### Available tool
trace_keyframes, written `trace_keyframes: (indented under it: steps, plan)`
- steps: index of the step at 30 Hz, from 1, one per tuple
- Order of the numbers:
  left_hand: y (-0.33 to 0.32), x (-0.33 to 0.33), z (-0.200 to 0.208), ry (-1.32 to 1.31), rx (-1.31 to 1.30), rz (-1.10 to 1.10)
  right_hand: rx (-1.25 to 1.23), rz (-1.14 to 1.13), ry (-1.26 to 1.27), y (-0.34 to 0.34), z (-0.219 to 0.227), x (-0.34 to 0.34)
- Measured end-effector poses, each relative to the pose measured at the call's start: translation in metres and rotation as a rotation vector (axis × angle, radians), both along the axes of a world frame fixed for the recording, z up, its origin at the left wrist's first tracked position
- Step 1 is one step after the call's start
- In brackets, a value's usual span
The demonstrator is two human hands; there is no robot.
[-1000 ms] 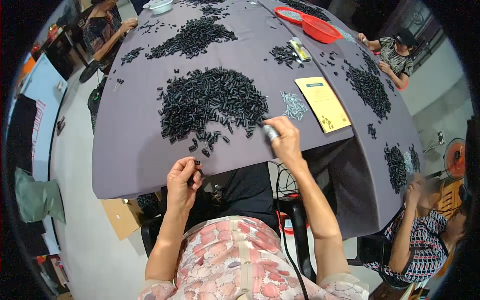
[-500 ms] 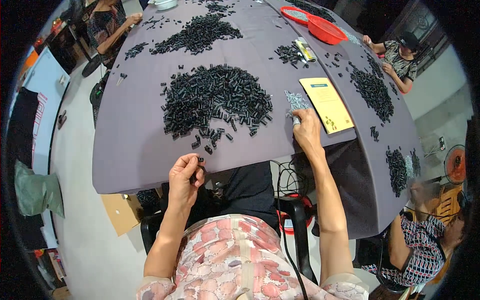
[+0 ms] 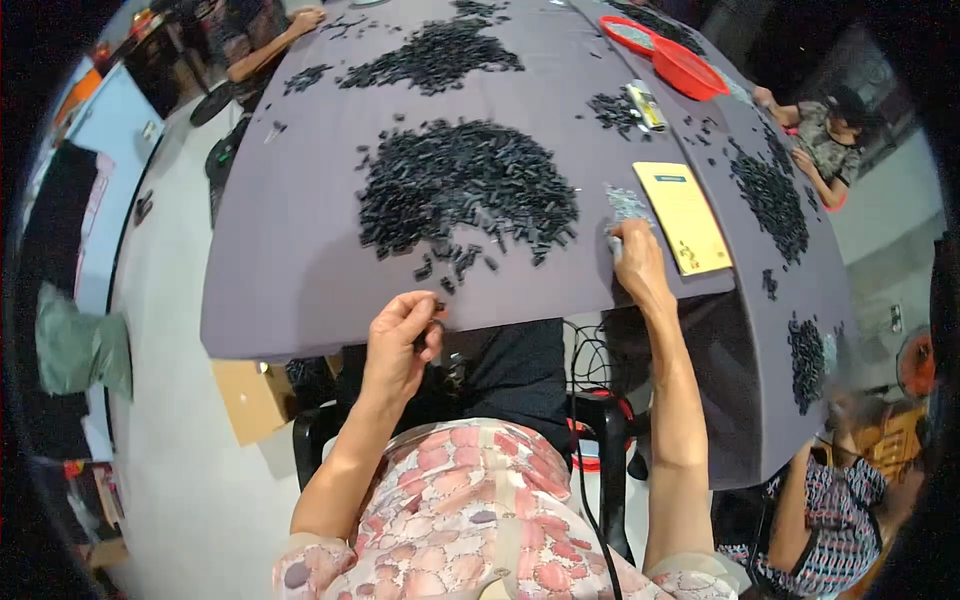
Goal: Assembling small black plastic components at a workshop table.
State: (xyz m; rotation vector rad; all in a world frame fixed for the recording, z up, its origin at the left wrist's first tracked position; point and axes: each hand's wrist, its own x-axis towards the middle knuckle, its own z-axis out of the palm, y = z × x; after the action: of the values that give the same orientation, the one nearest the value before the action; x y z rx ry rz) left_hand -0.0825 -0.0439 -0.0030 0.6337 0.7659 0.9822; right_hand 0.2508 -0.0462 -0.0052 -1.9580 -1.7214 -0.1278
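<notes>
My left hand [image 3: 404, 336] is closed just above the table's front edge, with a small black plastic piece [image 3: 439, 308] pinched between thumb and fingers. Beyond it lies a broad heap of matching black pieces [image 3: 465, 185], a few of them scattered toward me. My right hand [image 3: 641, 264] is closed at the near end of a small pile of silvery metal bits [image 3: 627, 203]. Something pale wraps one of its fingers. Whether its fingertips hold a bit is too small to tell.
A yellow booklet [image 3: 684, 218] lies right of the metal bits. Further back are another black heap [image 3: 440, 57], a small yellow-and-white packet [image 3: 647, 106] and a red basket [image 3: 690, 70]. Other people sit at the right side; a person's arm [image 3: 275, 50] rests at the far left.
The whole scene has shifted to the right in the picture, with some blur. Both hands keep nearly the same places over the table, the left still pinching its black piece.
</notes>
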Motion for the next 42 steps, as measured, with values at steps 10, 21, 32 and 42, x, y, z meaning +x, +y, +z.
trace_keyframes:
  steps: [10,21,32,42]
  plan:
    - [-0.003,0.008,0.0,-0.052,0.002,-0.032,-0.083,0.442,0.651,-0.031,0.038,-0.103]
    - [-0.004,0.007,0.0,-0.044,0.109,-0.003,-0.331,0.445,0.79,-0.03,0.043,-0.179]
    - [-0.004,0.007,-0.002,0.117,0.228,0.03,-0.218,0.374,0.983,-0.031,0.032,-0.185]
    - [-0.004,0.007,-0.009,-0.135,0.018,-0.038,-0.122,0.362,0.967,-0.031,0.018,-0.186]
